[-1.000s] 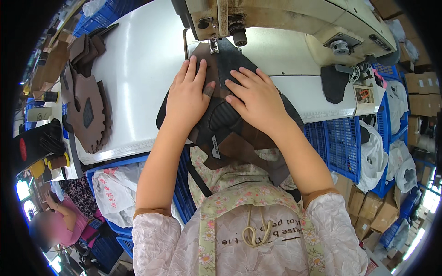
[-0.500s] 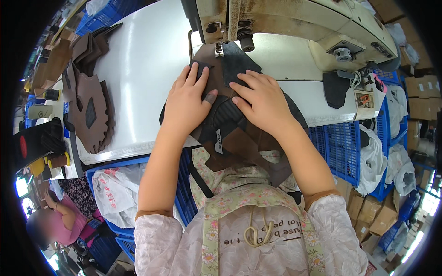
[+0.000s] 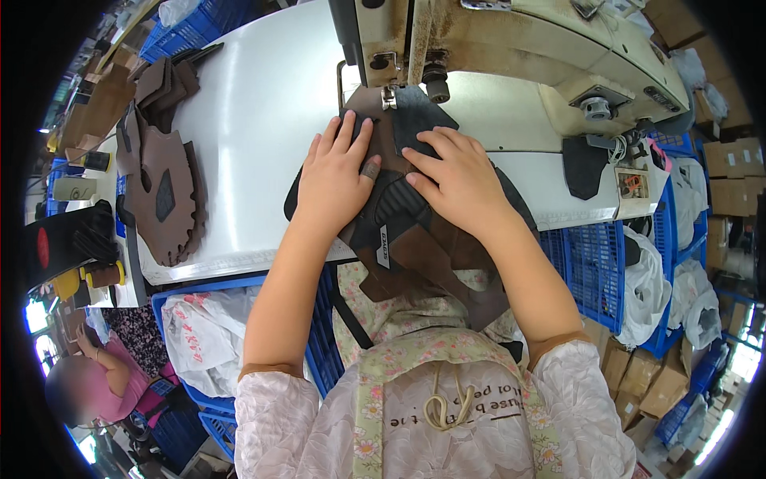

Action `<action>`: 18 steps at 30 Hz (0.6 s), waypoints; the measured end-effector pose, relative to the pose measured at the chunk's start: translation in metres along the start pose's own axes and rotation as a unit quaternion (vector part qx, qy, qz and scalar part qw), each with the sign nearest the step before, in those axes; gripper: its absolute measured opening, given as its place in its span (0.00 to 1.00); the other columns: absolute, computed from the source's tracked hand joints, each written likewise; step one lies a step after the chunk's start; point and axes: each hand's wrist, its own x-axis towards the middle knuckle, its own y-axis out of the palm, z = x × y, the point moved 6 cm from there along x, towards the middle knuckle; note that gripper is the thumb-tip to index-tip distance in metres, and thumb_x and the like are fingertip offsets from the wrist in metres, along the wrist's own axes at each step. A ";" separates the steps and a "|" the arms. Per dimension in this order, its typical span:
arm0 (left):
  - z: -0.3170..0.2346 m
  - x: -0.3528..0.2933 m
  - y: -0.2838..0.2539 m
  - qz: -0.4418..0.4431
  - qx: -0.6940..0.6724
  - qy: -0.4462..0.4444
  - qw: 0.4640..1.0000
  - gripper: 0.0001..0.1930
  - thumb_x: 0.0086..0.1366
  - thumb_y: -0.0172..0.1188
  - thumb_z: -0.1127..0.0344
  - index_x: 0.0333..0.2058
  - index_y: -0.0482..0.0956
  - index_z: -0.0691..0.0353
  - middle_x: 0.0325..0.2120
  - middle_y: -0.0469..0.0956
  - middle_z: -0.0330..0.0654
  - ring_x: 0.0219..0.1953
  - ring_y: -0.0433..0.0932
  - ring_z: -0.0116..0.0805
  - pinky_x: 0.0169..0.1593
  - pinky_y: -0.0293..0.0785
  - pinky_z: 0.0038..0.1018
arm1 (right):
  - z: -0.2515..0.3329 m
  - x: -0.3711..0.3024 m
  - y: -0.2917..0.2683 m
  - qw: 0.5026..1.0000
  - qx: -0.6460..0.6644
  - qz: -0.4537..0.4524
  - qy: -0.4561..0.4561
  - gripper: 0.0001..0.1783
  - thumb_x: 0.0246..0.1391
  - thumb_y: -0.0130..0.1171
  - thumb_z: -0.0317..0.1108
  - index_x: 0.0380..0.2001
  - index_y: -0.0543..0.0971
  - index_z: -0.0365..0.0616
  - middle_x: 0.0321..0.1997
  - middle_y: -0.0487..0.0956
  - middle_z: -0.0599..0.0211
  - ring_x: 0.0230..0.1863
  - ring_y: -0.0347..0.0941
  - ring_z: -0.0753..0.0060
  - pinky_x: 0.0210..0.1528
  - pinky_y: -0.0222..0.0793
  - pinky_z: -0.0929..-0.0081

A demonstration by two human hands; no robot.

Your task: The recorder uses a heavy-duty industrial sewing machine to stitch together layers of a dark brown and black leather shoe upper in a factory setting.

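A brown and black shoe upper [image 3: 427, 254] lies partly on the white sewing table and hangs over its front edge. Its far end sits under the presser foot [image 3: 388, 97] of a sewing machine [image 3: 511, 40]. My left hand [image 3: 339, 172] rests on the left of the piece, fingers stretched out and pointing away from me. My right hand [image 3: 456, 172] lies on the right side, next to a black panel [image 3: 412, 120], its fingers spread. Both palms press from above and hide parts of the material. The needle's tip is too small to make out.
Several brown cut pieces [image 3: 166, 195] are stacked at the table's left. A black piece [image 3: 584, 168] lies on the right. Blue crates [image 3: 586, 267] with white bags stand below the table edge. Thread spools [image 3: 105, 275] sit far left. A person in pink [image 3: 124, 379] is at lower left.
The whole view has shifted slightly down and right. Both hands keep their spread pose on the shoe upper, and its hanging part has folded a little differently.
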 end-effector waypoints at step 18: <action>0.012 0.024 0.002 -0.019 -0.012 -0.001 1.000 0.26 0.68 0.54 0.55 0.64 0.69 0.54 0.67 0.62 0.48 0.69 0.58 0.49 0.70 0.56 0.40 | -0.011 0.021 0.003 1.000 -0.020 0.006 0.012 0.18 0.53 0.63 0.44 0.47 0.84 0.54 0.53 0.76 0.66 0.59 0.67 0.60 0.60 0.60 0.59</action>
